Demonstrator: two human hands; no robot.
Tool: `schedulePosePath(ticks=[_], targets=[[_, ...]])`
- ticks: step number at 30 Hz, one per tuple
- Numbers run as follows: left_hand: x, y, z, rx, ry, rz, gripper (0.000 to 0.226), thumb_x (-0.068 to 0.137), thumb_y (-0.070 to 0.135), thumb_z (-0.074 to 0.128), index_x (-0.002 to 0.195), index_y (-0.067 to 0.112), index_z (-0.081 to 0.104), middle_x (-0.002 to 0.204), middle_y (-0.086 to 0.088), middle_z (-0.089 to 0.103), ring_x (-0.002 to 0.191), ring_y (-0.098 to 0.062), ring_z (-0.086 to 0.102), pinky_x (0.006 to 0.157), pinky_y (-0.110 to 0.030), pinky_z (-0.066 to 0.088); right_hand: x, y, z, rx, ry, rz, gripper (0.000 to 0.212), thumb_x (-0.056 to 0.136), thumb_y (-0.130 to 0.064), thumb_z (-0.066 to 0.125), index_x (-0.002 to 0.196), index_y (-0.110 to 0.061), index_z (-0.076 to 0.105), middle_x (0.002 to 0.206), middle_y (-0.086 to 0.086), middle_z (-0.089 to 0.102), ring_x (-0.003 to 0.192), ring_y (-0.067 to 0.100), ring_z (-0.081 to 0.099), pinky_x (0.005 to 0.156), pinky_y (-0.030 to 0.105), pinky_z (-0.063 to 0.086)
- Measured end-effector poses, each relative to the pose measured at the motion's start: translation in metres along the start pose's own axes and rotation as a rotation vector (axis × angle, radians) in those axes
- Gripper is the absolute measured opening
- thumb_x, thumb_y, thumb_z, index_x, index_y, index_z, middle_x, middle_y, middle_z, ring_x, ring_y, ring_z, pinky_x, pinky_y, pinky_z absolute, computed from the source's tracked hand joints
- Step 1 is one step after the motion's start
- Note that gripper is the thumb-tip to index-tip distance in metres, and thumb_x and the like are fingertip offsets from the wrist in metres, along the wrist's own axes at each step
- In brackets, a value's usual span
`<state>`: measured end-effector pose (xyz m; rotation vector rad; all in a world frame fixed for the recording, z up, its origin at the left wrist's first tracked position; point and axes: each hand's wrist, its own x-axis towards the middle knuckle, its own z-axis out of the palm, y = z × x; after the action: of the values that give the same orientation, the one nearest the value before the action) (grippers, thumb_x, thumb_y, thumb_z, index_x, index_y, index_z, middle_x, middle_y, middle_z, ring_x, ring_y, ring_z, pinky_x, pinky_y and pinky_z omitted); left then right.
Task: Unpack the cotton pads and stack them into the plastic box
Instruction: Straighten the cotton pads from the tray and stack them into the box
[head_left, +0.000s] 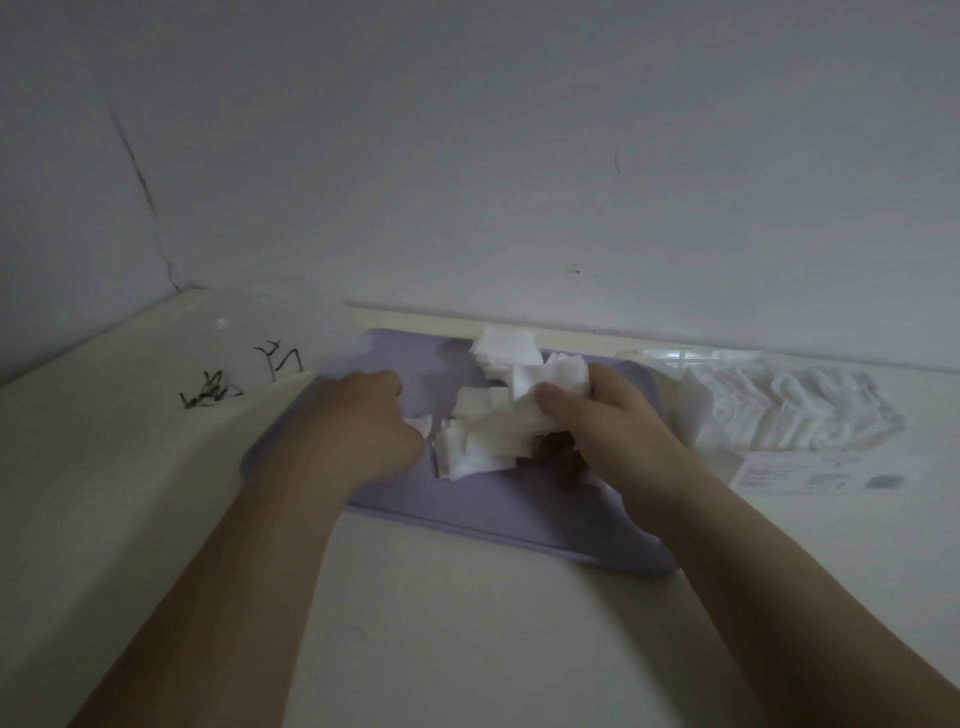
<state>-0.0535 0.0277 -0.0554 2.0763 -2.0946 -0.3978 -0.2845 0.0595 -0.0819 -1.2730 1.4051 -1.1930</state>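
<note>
A loose heap of white square cotton pads (498, 410) lies on a lilac mat (467, 514). My right hand (602, 421) grips a bunch of the pads at the heap's right side, thumb on top. At the heap's left edge my left hand (374, 421) has its fingers curled, and a pad shows just under it; whether it holds that pad is unclear. To the right, a clear plastic packet (779, 410) filled with rows of white pads lies on the table. Behind it stands a clear plastic box (685, 358), mostly hidden.
A white printed label sheet (826, 473) lies right of the mat. Black squiggly marks or wires (239, 379) sit on the cream table (467, 623) at the left. The wall (519, 182) rises directly behind the mat.
</note>
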Motion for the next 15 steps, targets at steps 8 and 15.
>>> schedulePosePath(ticks=[8,15], targets=[[0.011,-0.011,0.009,-0.285,-0.016,0.018,0.022,0.083,0.027,0.08,0.095,0.012,0.07,0.092,-0.005,0.069,0.087,-0.025,0.065,0.063,-0.03,0.042,0.005,0.01,0.005,0.098,-0.084,-0.01,0.04,0.094,-0.038,0.073,0.124,-0.012,0.066,0.126,0.013,0.074,0.12,0.031,0.072,0.101,0.048,0.06],[0.003,0.002,-0.012,-1.096,0.219,0.156,0.009,0.089,0.01,0.076,0.097,0.01,0.073,0.08,-0.007,0.074,0.061,-0.012,0.06,0.055,-0.026,0.041,0.0,0.0,-0.001,0.162,0.046,-0.088,0.017,0.103,-0.017,0.066,0.113,-0.004,0.068,0.088,0.013,0.075,0.065,0.02,0.068,0.051,0.032,0.047]])
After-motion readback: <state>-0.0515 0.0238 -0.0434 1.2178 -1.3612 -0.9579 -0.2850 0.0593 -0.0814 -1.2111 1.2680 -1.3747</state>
